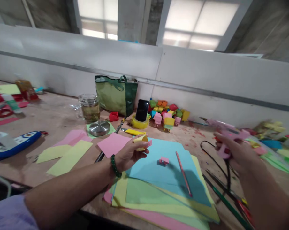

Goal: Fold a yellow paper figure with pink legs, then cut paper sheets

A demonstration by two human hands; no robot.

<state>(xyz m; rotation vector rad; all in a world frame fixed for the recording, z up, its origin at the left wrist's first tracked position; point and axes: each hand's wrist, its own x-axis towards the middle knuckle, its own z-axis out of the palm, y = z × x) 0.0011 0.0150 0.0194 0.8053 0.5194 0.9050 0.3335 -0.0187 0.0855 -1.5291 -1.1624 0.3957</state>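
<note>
Table (55, 110) below, yellow paper pc (142, 139) pinched in L hand (128, 156).

Table (55, 111) was kinda dim while the far windows (180, 16) were totally blown out. Soft shadows fell across the blue paper (156, 147), the right hand (241, 155) looked smeary, and wide-angle stretch warped the edges.

The left hand (128, 155) holds a small yellow paper piece (140, 142) beside a stack of coloured paper (154, 195) bearing a small pink piece (164, 160) and a pencil (183, 172), while the right hand (241, 153) grips a pink glue gun (231, 134), and a green bag (112, 95), a glass mug (90, 112) and a phone (142, 110) stand behind.
</note>
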